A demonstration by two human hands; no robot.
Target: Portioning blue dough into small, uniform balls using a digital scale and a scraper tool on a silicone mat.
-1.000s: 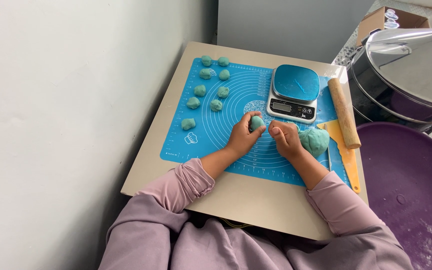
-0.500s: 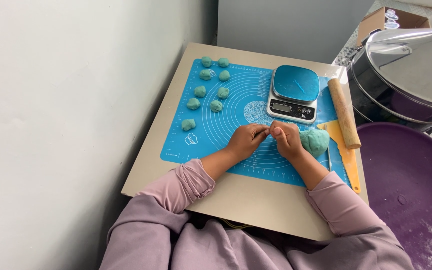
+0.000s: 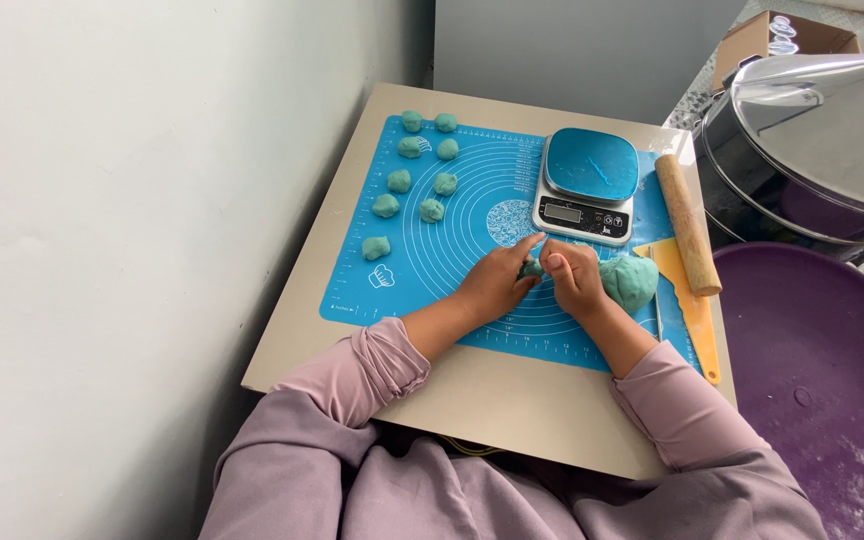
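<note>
Both hands meet over the middle of a blue silicone baking mat point(image 3: 472, 215). My left hand point(image 3: 497, 280) and my right hand point(image 3: 574, 278) pinch a small teal piece of dough point(image 3: 531, 269) between their fingertips, low against the mat. A larger lump of teal dough point(image 3: 632, 282) lies just right of my right hand. Several small teal dough balls point(image 3: 399, 181) sit in two rows at the mat's far left. A kitchen scale point(image 3: 587, 185) with a blue top stands right behind the hands.
A wooden rolling pin point(image 3: 687, 224) and a yellow scraper point(image 3: 690, 312) lie at the mat's right edge. The small beige table point(image 3: 512, 400) stands against a white wall. A metal steamer pot point(image 3: 812, 140) and a purple basin point(image 3: 822, 380) are to the right.
One second ago my left hand held a rounded dough piece up off the mat. Both hands have since come down together and now pinch it at the mat.
</note>
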